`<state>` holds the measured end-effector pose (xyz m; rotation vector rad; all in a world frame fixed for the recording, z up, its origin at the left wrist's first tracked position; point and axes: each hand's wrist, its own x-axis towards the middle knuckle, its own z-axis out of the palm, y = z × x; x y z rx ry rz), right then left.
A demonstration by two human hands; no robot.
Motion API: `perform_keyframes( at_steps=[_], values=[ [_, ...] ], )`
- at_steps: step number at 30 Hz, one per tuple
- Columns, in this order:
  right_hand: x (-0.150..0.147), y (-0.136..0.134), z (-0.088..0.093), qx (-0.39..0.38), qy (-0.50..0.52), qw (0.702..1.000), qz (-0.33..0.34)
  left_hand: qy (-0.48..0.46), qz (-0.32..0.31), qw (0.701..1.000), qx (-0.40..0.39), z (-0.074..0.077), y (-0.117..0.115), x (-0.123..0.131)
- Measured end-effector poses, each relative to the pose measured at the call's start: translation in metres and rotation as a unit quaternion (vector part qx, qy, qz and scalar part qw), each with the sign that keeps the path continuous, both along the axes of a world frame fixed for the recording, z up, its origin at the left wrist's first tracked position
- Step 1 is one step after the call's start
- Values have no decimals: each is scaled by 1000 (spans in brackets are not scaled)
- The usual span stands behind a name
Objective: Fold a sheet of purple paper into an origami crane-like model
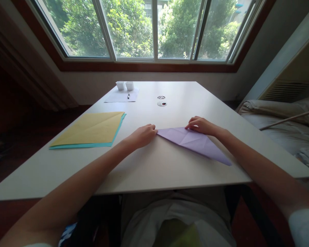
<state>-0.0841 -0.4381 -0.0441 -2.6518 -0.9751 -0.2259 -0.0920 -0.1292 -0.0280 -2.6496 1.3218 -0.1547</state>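
Observation:
A folded sheet of purple paper (193,140) lies on the white table in front of me, with crease lines across it. Its long near edge slants down to a point at the right, and that end seems slightly raised. At the paper's left corner, my left hand (145,134) is closed, pinching the tip. My right hand (201,125) has its fingers curled down at the far edge, with thumb and fingertips together on the paper; the fingertips are partly hidden.
Yellow paper (92,128) lies over turquoise paper (114,135) on the left. Behind it are a white sheet (115,97), a black pen (128,96) and two white cups (129,86). Two round discs (162,103) sit mid-table. The near table edge (170,189) runs before my lap.

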Motion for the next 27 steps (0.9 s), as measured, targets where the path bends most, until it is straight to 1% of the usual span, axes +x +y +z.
perform_keyframes(
  at_steps=[3,7,13,17,19,24,27],
  values=[
    [2,1,6,6,51,998,25,10,-2,1000,17,4,0,-4],
    [1,2,9,13,76,997,20,7,-18,1000,15,7,4,-9],
    [-2,2,6,24,71,997,7,13,-49,999,-7,-6,18,-13],
    [-3,2,6,25,68,997,8,3,-31,999,10,-10,18,-17],
    [-3,2,6,21,66,998,8,1,-20,1000,14,-10,17,-19],
    [-5,3,7,18,67,998,5,-6,-21,1000,13,-9,17,-23],
    [-6,3,7,21,66,998,2,10,-13,1000,20,-9,16,-27]
  ],
)
